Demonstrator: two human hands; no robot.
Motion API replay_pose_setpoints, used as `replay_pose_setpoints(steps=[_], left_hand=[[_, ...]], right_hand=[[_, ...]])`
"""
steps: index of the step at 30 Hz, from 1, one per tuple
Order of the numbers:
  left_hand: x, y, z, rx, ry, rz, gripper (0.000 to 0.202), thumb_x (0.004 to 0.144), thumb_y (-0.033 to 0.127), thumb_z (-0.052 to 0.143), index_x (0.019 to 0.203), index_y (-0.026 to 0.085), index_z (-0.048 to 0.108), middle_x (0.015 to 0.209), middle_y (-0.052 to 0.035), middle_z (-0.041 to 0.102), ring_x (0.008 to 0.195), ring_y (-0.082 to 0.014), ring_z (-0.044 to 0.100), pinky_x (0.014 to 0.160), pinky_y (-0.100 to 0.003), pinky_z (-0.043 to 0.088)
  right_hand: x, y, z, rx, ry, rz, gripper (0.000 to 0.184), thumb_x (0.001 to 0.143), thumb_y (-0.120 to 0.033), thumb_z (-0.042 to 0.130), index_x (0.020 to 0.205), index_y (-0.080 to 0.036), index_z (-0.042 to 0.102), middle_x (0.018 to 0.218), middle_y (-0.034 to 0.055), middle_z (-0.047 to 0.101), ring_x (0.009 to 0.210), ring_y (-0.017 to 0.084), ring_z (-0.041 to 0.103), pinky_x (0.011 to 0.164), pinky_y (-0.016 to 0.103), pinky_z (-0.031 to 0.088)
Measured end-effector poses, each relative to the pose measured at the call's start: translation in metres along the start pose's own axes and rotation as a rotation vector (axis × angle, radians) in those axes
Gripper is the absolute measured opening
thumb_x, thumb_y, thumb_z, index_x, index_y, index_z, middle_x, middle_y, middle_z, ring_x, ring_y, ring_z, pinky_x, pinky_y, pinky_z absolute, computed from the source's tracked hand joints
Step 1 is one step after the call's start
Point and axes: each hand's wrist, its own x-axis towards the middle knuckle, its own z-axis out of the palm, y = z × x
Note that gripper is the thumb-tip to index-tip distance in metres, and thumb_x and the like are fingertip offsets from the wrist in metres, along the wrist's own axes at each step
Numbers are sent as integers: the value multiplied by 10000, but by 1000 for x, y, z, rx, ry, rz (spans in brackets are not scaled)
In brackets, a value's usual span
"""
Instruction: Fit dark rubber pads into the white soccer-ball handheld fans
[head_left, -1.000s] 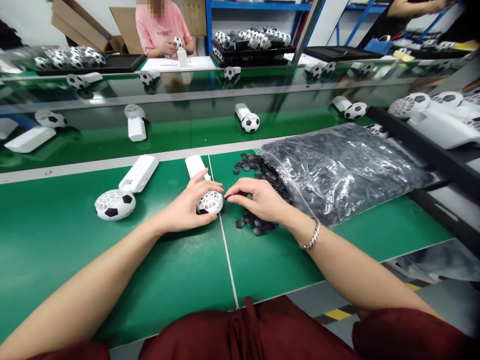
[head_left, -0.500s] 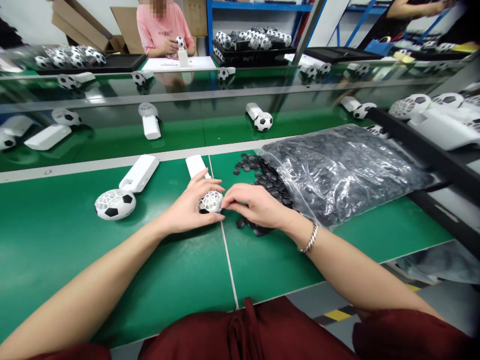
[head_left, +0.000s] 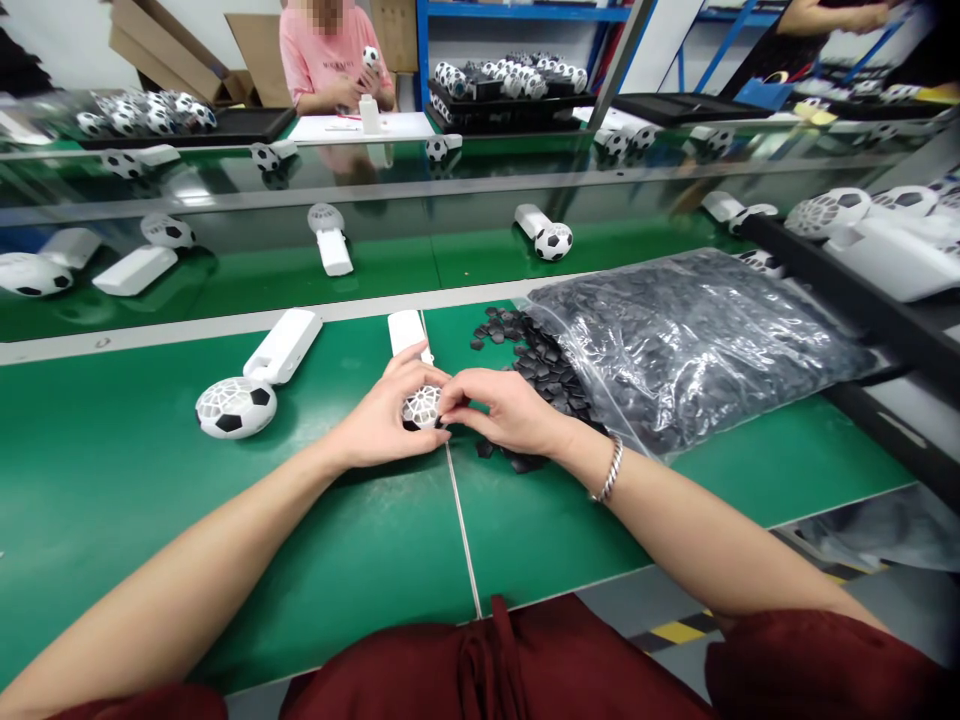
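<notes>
A small soccer-patterned ball (head_left: pixel 421 407) with a white web top and black patches sits in my left hand (head_left: pixel 390 412), thumb and fingers curved around it. Its white handle (head_left: pixel 409 333) points away from me on the green bench. My right hand (head_left: pixel 499 408) is closed in a pinch against the ball's right side. A dark spot shows by those fingertips, but what they pinch is hidden. Under and beyond the right hand lie loose black pentagon pieces (head_left: pixel 551 370). To the left rests another soccer ball (head_left: pixel 236 407) with a white handle (head_left: pixel 285 345).
A clear plastic bag (head_left: pixel 697 340) full of black pieces lies at right, beside a black rack (head_left: pixel 847 290) of white ball units. Beyond the bench edge runs a green conveyor (head_left: pixel 442 240) carrying several units. Across it, a person in pink (head_left: pixel 330 60) holds a ball.
Units on the near conveyor have shifted right; those on the far strip have moved slightly left. My right fingertips are closer in against the ball. The person opposite has lifted a ball higher.
</notes>
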Motion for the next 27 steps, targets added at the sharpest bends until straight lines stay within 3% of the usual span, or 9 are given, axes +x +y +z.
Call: replay_pose_setpoints(steps=[12, 19, 23, 27], left_hand=[[1, 2, 3, -30, 41, -52, 272, 677, 230, 609, 940, 206, 543, 1058, -45, 599, 1340, -264, 183, 1078, -456, 230], [2, 3, 6, 7, 85, -59, 259, 680, 219, 589, 928, 206, 518, 1029, -56, 587, 1313, -273, 234, 1067, -483, 237], [1, 4, 6, -8, 73, -46, 297, 641, 155, 597, 917, 220, 508, 1037, -51, 584, 1315, -268, 235, 1060, -476, 257], [-1, 5, 6, -37, 22, -14, 353, 610, 143, 646, 923, 223, 503, 1095, -53, 569, 1322, -266, 228, 1055, -462, 278]], right_hand=[[-4, 7, 3, 274, 71, 178, 118, 734, -138, 641, 759, -166, 529, 736, -31, 565, 674, 84, 525, 671, 221, 443], [-3, 13, 10, 295, 116, 292, 210, 692, -242, 694, 734, -168, 502, 694, -46, 514, 638, 84, 482, 619, 219, 416], [2, 22, 6, 176, 124, 318, 236, 705, -336, 680, 756, -166, 524, 712, -30, 532, 641, 96, 489, 606, 227, 428], [5, 40, -6, -327, 182, 346, 219, 841, -283, 530, 1018, -169, 590, 1067, 87, 591, 964, 192, 506, 842, 345, 418]])
